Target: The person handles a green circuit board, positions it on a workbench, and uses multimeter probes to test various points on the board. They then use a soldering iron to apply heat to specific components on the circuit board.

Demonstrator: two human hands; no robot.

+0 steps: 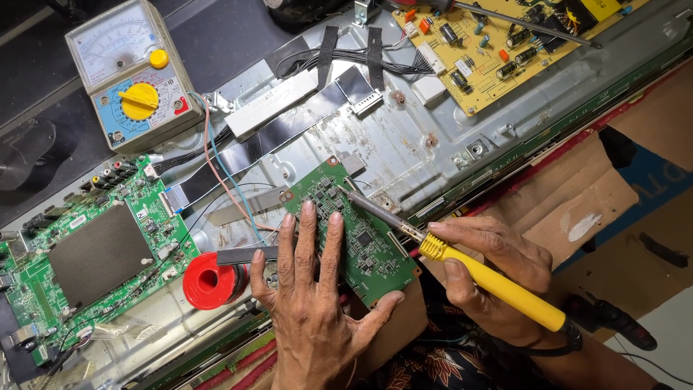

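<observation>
Meanwhile right hand (498,271) grips soldering iron (469,269); left hand (314,303) steadies green board (354,231).

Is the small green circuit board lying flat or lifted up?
Flat: the left hand presses its fingers spread across the small green board.

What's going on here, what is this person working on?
A person is soldering on the opened back of a flat screen. The left hand lies flat on a small green circuit board, pinning it down. The right hand grips a yellow-handled soldering iron, its tip on the board's upper part. A red solder spool and an analog multimeter sit nearby.
</observation>
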